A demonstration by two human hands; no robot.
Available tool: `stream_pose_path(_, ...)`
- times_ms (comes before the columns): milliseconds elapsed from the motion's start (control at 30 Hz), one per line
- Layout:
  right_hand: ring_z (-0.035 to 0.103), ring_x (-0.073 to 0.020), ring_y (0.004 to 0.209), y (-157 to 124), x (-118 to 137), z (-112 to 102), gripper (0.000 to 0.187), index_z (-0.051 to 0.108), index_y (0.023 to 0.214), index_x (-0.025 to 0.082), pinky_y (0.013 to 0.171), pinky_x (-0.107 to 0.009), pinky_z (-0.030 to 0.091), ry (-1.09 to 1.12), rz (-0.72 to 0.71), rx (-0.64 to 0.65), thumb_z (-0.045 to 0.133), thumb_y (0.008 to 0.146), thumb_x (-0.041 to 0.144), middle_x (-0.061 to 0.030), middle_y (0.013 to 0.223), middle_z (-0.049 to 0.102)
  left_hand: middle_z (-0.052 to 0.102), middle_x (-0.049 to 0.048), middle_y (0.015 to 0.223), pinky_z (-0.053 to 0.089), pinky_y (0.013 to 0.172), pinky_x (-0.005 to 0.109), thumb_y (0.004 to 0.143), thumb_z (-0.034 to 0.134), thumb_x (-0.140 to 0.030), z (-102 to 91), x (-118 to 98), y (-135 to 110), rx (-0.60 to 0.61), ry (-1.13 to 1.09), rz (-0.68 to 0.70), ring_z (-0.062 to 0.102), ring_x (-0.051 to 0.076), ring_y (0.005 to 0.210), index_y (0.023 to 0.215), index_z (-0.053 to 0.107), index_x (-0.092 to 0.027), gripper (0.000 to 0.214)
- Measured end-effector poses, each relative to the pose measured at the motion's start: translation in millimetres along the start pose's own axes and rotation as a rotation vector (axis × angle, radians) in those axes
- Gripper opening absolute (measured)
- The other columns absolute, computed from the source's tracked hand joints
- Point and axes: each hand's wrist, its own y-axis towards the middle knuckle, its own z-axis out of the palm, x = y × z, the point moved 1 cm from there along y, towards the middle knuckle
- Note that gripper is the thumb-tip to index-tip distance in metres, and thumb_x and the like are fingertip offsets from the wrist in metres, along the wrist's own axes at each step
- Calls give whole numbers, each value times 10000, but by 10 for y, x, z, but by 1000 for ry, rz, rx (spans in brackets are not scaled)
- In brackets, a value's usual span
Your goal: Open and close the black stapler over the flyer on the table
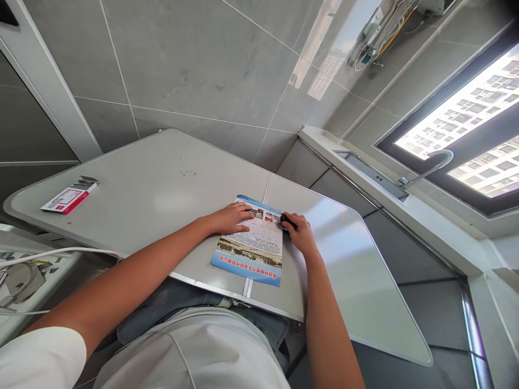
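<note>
Printed sheet: the sheet is laid flat on the pale table, its large red lettering turned upside down to the wearer; it is taken as the clock's centre.
Black tool: at 2 o'clock, the small black tool is held at the sheet's right-hand edge; whether paper is gripped by it cannot be told.
Right hand: the tool is clasped by the curled fingers of the right hand.
Left hand: toward 10 o'clock, the left hand is rested on the sheet, fingers slightly apart, nothing clamped.
Handling: the paper is best pinned with even pressure, the tool kept square to the edge and the left fingertips well away from it.
Seam: the table seam is covered in part by the sheet; an uneven backing might be met there.
Farther out: the red-and-white box is seen past 9 o'clock, the white cable at 9, the sink at 2, the faucet just beyond.
</note>
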Motion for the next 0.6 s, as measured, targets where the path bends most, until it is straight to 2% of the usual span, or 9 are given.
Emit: stream_pose_path(600, 559, -282, 1062, 0, 51, 10, 361, 708, 1286, 330, 960, -451, 398, -113, 86, 61, 506, 988, 366, -52, 1124, 730, 486, 130, 1610, 308, 1248, 473, 962, 660, -482, -33, -30, 0, 17, 19, -1, 393, 322, 1509, 1423, 635, -218, 531)
